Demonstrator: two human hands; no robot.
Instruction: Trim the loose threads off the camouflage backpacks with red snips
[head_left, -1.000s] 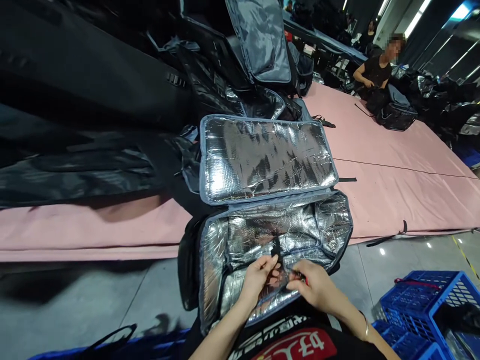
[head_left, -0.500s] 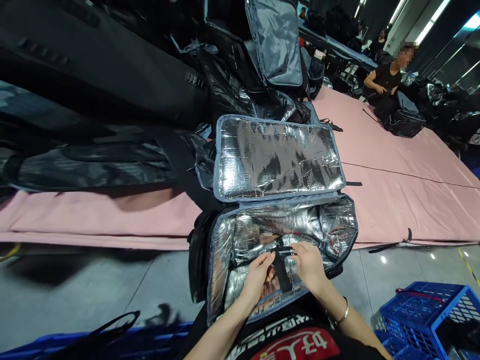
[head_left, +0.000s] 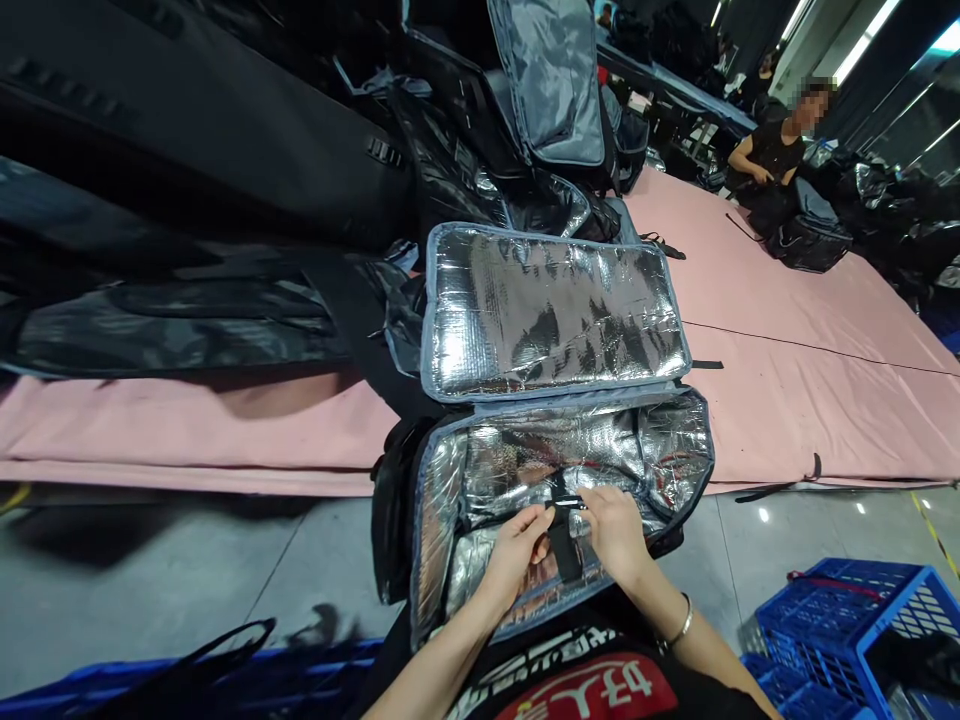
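Note:
A bag with a silver foil lining [head_left: 517, 450] lies open at the table's near edge, its foil-lined lid [head_left: 555, 315] folded back away from me. Over the opening, a black strap [head_left: 564, 548] with a dark buckle [head_left: 568, 502] runs between my hands. My left hand [head_left: 519, 545] pinches the strap by the buckle's left side. Fingers of my right hand [head_left: 615, 525] are closed on the buckle's right end. Both hands are close together but apart.
Dark bags [head_left: 187, 150] are heaped at the left and behind. The pink-covered table [head_left: 787, 370] extends right, where a person [head_left: 772, 155] stands beside a black bag [head_left: 806, 235]. Blue crates [head_left: 847, 610] stand on the floor at the lower right; more blue plastic lies lower left.
The view has shifted very slightly. Both hands stay at the strap and buckle, with only a small movement of the fingers.

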